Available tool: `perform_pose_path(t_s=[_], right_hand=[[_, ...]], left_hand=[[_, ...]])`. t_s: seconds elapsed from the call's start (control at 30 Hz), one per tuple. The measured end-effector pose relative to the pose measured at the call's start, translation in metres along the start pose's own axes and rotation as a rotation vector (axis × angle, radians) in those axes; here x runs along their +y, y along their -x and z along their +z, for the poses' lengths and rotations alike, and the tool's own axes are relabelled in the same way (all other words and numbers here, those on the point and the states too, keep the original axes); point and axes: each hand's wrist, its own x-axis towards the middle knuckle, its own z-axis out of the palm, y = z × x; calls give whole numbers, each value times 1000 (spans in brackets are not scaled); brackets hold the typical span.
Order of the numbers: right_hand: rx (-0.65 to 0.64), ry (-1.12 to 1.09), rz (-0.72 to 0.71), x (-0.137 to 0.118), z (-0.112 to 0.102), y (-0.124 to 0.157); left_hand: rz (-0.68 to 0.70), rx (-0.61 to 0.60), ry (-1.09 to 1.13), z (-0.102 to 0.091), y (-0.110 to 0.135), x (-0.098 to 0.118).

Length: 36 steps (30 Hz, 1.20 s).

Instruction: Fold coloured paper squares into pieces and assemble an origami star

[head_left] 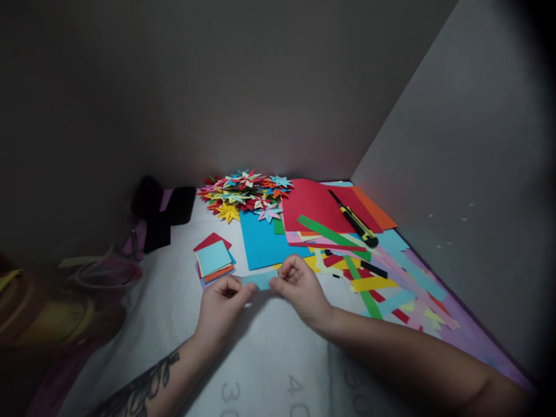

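Observation:
A small light blue piece of paper (262, 280) is stretched between my two hands, above the white mat. My left hand (222, 307) pinches its left end between thumb and fingers. At the other end, my right hand (304, 289) grips it the same way. Close to my left hand lies a stack of small paper squares (214, 258), light blue on top with orange, red and other colours beneath. Beyond my hands, a larger blue sheet (264, 246) lies flat. My fingers cover the ends of the held paper.
Folded paper stars (243, 194) are heaped at the back. A yellow-black utility knife (354, 220) rests on red sheets (308, 202). Cut paper strips (376, 284) litter the right side. Dark objects (180, 205) stand back left, and walls close off the back and right.

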Motion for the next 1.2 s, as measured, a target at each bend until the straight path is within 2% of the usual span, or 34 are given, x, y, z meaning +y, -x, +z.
perform_pose_path(t_s=[0.33, 0.83, 1.2], right_hand=[[-7, 31, -40, -2, 1, 2], [-2, 20, -37, -2, 1, 3], [-3, 14, -31, -2, 1, 3]], left_hand=[[-4, -8, 32, -1, -1, -2], [-61, 1, 156, 0, -2, -6], [-53, -13, 180, 0, -2, -10]])
